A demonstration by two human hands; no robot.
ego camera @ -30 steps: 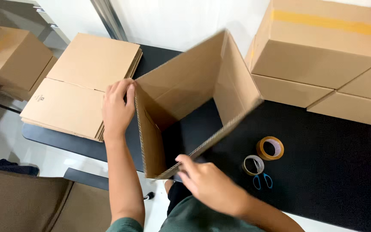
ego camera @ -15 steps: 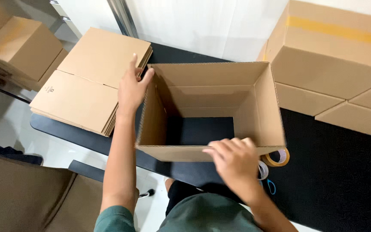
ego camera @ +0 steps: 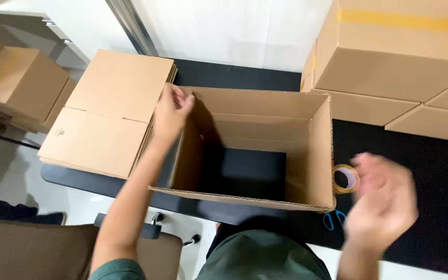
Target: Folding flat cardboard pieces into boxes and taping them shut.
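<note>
An open cardboard box [ego camera: 265, 119] stands upright on the black table [ego camera: 431, 176], with the dark tabletop showing through its open bottom. My left hand [ego camera: 171, 111] grips the top of the box's left wall near the far corner. My right hand [ego camera: 382, 199], blurred and empty with fingers apart, hovers just right of the box. Beside it a roll of yellow-brown tape [ego camera: 346, 179] stands against the box's right wall. Blue-handled scissors [ego camera: 334, 219] lie below the tape at the table's near edge.
A stack of flattened cardboard boxes [ego camera: 107, 111] lies on the table's left end. Taped closed boxes [ego camera: 395, 57] are piled at the back right. More boxes [ego camera: 16, 83] sit on the floor at left. A brown chair [ego camera: 32, 249] is at the lower left.
The box has been squared up and stands straight. My right hand left the box's near wall and swung out to the right, near the tape. My left hand stays on the left wall.
</note>
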